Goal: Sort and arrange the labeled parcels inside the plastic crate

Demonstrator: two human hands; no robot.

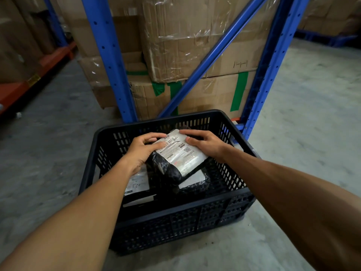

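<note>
A black slotted plastic crate stands on the concrete floor in front of me. Inside it, a black bagged parcel with a white shipping label lies tilted on top of the others. My left hand grips its left edge and my right hand grips its far right corner. Beneath it lie a second black parcel with a white label and, at the left, another labeled parcel, partly hidden by my left wrist.
A blue steel rack with a diagonal brace rises right behind the crate, holding stacked cardboard boxes wrapped in film. An orange rack beam runs along the left. Bare concrete floor lies to the right and left.
</note>
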